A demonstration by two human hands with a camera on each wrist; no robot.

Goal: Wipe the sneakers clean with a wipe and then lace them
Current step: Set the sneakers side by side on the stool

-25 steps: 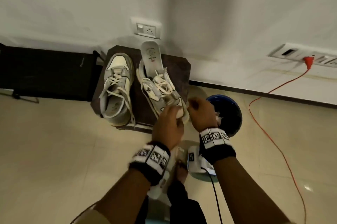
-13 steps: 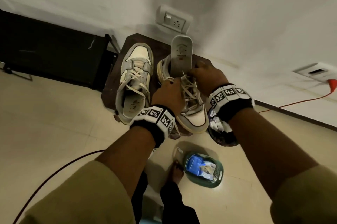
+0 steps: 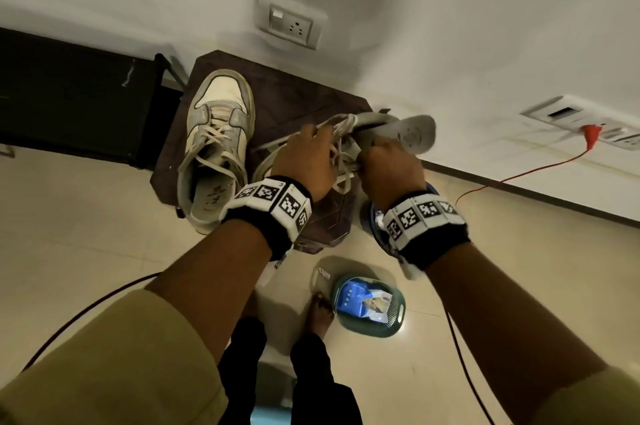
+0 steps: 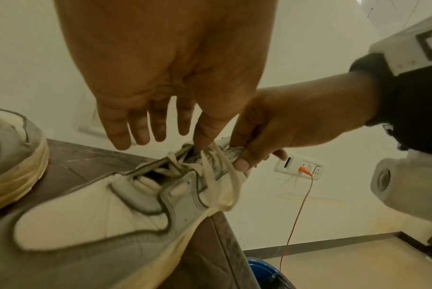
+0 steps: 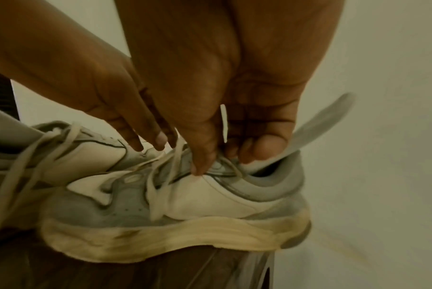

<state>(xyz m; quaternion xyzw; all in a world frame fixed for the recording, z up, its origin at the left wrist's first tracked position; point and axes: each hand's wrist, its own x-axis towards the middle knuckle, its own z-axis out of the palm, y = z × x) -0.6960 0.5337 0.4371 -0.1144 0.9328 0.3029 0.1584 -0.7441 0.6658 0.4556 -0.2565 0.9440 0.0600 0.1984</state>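
Two worn grey-and-white sneakers sit on a dark brown stool (image 3: 277,88). The left sneaker (image 3: 214,147) stands alone, loosely laced, toe toward the wall. Both hands are on the right sneaker (image 3: 349,128) (image 4: 91,215) (image 5: 210,197), which lies with its heel to the right and a grey insole (image 3: 412,132) (image 5: 321,121) sticking out of it. My left hand (image 3: 308,161) (image 4: 180,135) has straight fingers, with its thumb down on the loose laces (image 4: 210,172). My right hand (image 3: 388,165) (image 5: 225,156) grips the collar, fingers curled into the opening and thumb on the outside.
On the floor near my bare foot is a green basket (image 3: 394,317) with a blue wipes pack (image 3: 353,296). A blue bucket (image 3: 372,216) shows behind my right wrist. A black unit (image 3: 69,95) stands left of the stool. A red cable (image 3: 519,175) runs to a wall socket.
The right sneaker has been turned on the stool, so its heel and insole now point right instead of toward the wall. Both hands moved with it.
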